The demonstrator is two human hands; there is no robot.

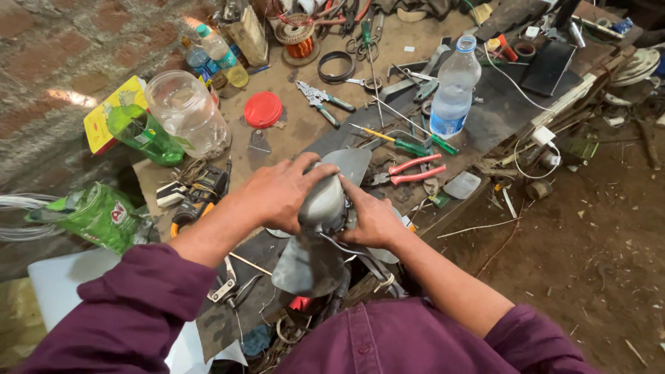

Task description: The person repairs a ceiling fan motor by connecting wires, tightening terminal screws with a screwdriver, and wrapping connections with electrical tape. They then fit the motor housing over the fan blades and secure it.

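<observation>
Grip: both bare hands clasp a grey, rounded metal fan motor housing (pixel 324 204) from opposite sides.
Left hand (pixel 280 194): lies over the top and left flank of the housing, fingers curled down onto it, thumb towards the front.
Right hand (pixel 374 220): presses against the right flank, fingers wrapped close; whether they reach beneath cannot be told.
Held item, position: at the near edge of the cluttered brown workbench (pixel 291 131), directly in front of the person, between the two forearms.
Blades: dull grey metal fan blades (pixel 308 266) spread out from the housing, one towards the person, another (pixel 350 165) away across the bench.
Sleeves: dark purple shirt sleeves (pixel 131 312), pushed up to the forearms.
Beyond the housing: red-handled pliers (pixel 414 170) and a green-handled screwdriver with a yellow shaft collar (pixel 398 142), just past the far blade.
Centre right: clear plastic water bottle with a blue cap (pixel 454 90), upright, partly filled.
Left of bench: large clear plastic jar (pixel 187 114), lying tilted, with its round red lid (pixel 263 109) beside it, apart.
Far left: green plastic bottle (pixel 142 131), on its side against the jar.
Rear: spool of copper wire (pixel 299 38), upright near the back edge.
Right edge: white cable with a white plug adapter (pixel 542 135).
Floor: brown earth (pixel 596 235) strewn with scraps, to the right of the bench.
</observation>
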